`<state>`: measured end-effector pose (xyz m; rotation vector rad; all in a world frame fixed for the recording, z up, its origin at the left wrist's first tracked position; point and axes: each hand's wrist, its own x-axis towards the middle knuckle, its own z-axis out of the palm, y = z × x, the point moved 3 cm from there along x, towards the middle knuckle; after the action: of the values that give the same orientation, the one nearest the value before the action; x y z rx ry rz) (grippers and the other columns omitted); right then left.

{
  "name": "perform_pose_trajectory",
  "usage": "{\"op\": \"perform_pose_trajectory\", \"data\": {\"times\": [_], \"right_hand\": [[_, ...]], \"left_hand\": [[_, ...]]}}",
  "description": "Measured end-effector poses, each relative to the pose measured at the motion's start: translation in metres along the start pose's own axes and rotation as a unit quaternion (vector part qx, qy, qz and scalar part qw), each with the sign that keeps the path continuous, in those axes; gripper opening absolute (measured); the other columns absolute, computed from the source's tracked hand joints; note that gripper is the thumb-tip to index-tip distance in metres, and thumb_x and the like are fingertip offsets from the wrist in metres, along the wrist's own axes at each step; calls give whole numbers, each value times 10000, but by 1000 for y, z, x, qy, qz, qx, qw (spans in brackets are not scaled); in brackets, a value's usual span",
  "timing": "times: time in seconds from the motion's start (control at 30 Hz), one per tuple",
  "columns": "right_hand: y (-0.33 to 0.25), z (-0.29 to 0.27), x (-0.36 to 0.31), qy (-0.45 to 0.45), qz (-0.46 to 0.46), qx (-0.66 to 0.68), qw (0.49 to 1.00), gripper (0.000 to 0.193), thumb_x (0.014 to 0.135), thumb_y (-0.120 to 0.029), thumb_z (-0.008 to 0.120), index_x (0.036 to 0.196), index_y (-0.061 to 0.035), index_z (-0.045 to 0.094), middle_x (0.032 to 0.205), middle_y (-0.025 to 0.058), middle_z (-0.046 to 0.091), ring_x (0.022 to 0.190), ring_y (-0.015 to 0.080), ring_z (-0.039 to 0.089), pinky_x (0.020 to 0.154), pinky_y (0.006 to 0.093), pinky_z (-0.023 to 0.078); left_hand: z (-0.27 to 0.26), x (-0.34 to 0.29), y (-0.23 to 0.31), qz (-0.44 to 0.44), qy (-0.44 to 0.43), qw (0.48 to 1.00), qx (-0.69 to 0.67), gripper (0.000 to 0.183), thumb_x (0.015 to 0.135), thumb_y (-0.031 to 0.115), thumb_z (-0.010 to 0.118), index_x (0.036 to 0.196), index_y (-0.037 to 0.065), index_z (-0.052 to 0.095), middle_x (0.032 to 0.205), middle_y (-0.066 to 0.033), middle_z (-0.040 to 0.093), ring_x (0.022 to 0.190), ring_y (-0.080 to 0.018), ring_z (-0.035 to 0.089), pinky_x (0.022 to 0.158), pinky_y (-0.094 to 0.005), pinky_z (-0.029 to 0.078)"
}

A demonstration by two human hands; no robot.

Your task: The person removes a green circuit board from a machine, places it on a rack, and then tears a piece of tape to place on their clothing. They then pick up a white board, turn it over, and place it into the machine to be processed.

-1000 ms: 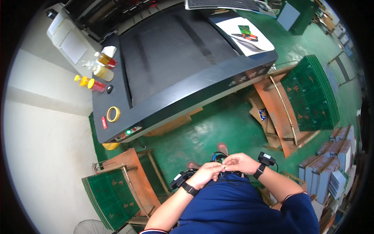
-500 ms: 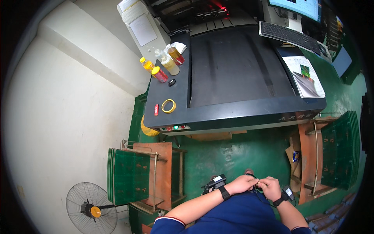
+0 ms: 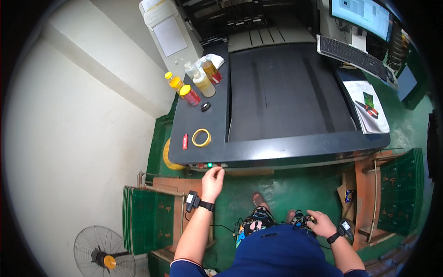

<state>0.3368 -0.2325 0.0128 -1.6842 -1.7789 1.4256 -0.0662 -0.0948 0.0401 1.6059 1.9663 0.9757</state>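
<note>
Reaching up from the lower middle of the frame, the left hand [image 3: 212, 181] has its fingertips on the front edge of the big dark machine [image 3: 286, 106], right at the row of small buttons [image 3: 210, 165] where a green light glows. The fingers are loosely curled and grasp nothing. A black wrist device [image 3: 192, 201] sits strapped on that forearm.

Lower right, the right hand [image 3: 320, 223] rests at the person's waist, fingers closed around a small dark bundle of cable [image 3: 301, 219]; what exactly it is cannot be told.

On the machine's flat left shelf lie a yellow tape roll [image 3: 201, 137] and, just beside it, a small red stick [image 3: 185, 141]. Farther up stand several bottles [image 3: 190, 95] with yellow and red caps. Green boards [image 3: 144, 219] are stacked in a rack at lower left, beside a floor fan [image 3: 104, 251]; more green boards [image 3: 400, 188] sit at the right. A keyboard [image 3: 353, 54] lies at upper right.
</note>
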Motion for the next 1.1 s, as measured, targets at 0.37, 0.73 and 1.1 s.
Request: {"op": "perform_pose_trajectory", "data": {"times": [0.37, 0.73, 1.1], "right_hand": [[4, 12, 74, -57, 162, 101, 980, 422, 745, 18, 581, 1160, 49, 507, 980, 102, 628, 889, 131, 589, 812, 248, 463], [-89, -5, 121, 64, -4, -159, 985, 286, 707, -83, 612, 987, -25, 614, 900, 144, 629, 834, 307, 597, 760, 349, 481], [-255, 8, 175, 97, -285, -25, 953, 218, 759, -125, 676, 930, -9, 607, 775, 72, 611, 685, 200, 604, 630, 281, 489]], "left_hand": [[-18, 128, -52, 88, 16, 957, 277, 201, 734, 141, 648, 928, 91, 633, 972, -83, 591, 970, -288, 508, 842, -403, 398], [-30, 71, 24, -84, -142, 947, -275, 99, 816, 75, 599, 867, -9, 589, 720, -22, 593, 683, -57, 520, 635, -215, 439], [-33, 33, 91, 58, -250, 949, -183, 116, 795, 58, 628, 882, -5, 584, 734, -23, 600, 687, -78, 555, 639, -218, 454]]}}
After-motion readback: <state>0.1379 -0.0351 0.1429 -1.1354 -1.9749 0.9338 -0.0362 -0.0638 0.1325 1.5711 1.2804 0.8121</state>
